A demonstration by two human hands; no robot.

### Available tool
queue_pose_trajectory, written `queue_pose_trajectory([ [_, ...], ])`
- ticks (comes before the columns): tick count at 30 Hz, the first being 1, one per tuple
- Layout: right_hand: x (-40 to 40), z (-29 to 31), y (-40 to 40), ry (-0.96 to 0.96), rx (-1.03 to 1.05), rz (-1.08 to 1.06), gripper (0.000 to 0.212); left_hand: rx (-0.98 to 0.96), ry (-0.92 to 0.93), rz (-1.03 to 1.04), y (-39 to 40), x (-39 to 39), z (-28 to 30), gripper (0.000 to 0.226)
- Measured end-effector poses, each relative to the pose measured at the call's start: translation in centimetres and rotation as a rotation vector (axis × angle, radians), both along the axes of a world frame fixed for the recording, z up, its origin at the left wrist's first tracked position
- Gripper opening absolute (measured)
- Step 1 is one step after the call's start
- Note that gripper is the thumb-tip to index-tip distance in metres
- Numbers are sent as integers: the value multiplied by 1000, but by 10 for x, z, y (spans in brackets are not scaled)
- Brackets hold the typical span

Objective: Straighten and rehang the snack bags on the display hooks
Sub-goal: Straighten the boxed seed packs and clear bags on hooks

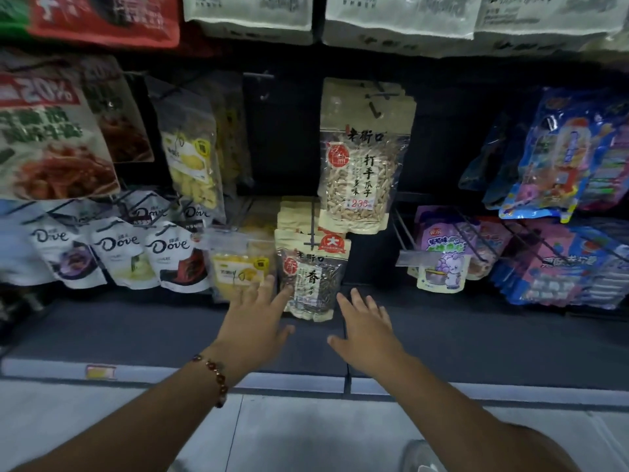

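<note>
Dark shop display wall (282, 137), hung with rows of snack packets on wire hooks; grey ledge (136, 332) below, pale tiled floor (306, 434) at the bottom. Top row: white packets (398, 22) and a red one (102, 18). Left: red-and-white packet marked 20% (51, 137), yellow dried-fruit bag (190, 158), white Dove pouches (119, 250) in the lower row. Right: blue packets (561, 155) and a purple pouch (440, 257). Centre: tan seed bag (360, 158) on an upper hook, hanging straight. Beneath it, dark seed bag (311, 277) at the front of a stack on a lower hook (312, 229), its bottom edge over the ledge. Beside that, low yellow bag (238, 270).

Left hand (255, 318), beaded bracelet (216, 379) on the wrist, fingers spread and straight, fingertips (287, 290) touching the lower left of the dark seed bag. Right hand (367, 328) just right of that bag, fingers spread wide, holding nothing, apparently not touching it.
</note>
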State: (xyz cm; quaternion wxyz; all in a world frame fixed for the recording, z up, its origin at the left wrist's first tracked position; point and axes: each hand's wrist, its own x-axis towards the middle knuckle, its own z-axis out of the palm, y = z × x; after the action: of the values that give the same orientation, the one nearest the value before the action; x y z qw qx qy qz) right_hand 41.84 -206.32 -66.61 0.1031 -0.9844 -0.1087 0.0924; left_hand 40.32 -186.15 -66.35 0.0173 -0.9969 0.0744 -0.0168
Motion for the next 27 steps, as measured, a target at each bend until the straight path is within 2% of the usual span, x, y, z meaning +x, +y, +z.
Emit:
queue_pose_trajectory([
  [10,51,-18,39,88,125,-11,81,-102,103,-6,-9,54,-19,72],
  [16,94,-31,52,77,234,-136,82,-161,75,-16,-9,101,-28,74],
  [23,142,-39,56,-18,119,-127,89,-162,32,4,-13,147,-42,74],
  [27,164,-49,49,-63,128,-71,88,-157,23,27,-12,172,-49,72],
])
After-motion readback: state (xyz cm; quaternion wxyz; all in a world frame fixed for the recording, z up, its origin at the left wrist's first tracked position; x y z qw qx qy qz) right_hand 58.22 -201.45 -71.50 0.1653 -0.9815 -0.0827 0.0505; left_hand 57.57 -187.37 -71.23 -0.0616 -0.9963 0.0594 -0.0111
